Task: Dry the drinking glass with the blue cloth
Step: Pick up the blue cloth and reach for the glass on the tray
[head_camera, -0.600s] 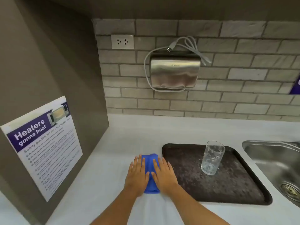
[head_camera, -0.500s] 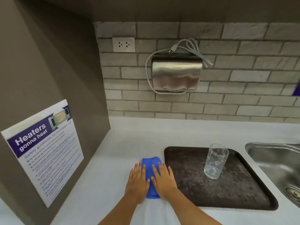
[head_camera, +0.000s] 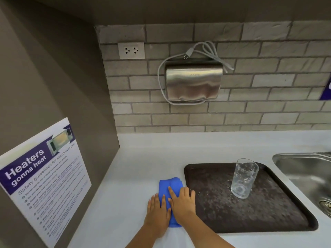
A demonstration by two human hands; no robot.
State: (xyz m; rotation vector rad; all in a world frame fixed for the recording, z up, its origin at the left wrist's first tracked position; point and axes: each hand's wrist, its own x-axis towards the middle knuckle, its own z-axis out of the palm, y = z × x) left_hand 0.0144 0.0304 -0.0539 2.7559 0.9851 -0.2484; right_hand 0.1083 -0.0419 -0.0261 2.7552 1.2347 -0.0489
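Observation:
A folded blue cloth (head_camera: 170, 187) lies on the white counter just left of the dark tray (head_camera: 279, 217). My left hand (head_camera: 157, 210) rests flat along the cloth's left edge. My right hand (head_camera: 182, 201) lies flat on the cloth's right side, fingers spread, partly covering it. A clear drinking glass (head_camera: 244, 178) stands upright on the tray's far right part, with water drops on it, well apart from both hands.
A steel sink (head_camera: 304, 170) sits right of the tray. A grey side wall with a microwave safety poster (head_camera: 43, 178) closes off the left. A steel wall unit (head_camera: 193, 81) with a looped cord and a socket (head_camera: 131, 50) hang on the brick backsplash.
Both hands stay flat on the cloth. The left hand has slid slightly back toward me, leaving more of the cloth's far end showing. The view has shifted a little.

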